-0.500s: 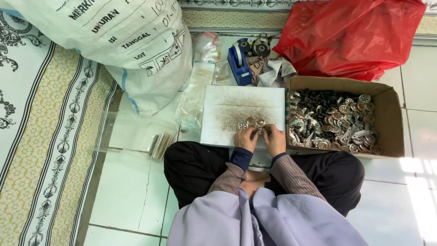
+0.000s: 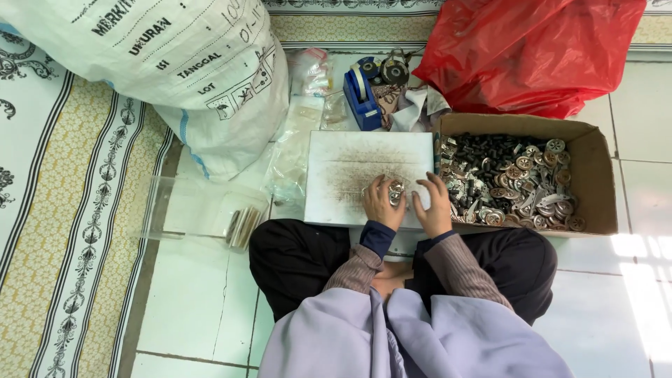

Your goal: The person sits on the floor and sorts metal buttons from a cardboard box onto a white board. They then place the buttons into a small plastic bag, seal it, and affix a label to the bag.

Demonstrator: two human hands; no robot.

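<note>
Metal discs, small and silvery (image 2: 395, 190), are pinched between the left hand (image 2: 381, 203) and right hand (image 2: 432, 205) at the frame's centre, fingers closed narrowly around them over a worn white board (image 2: 350, 175). At centre right, an open cardboard box (image 2: 595, 168) of similar parts is seen. Loose pieces could be dropped onto the white tiled floor (image 2: 203, 294) if the pinch slackens.
</note>
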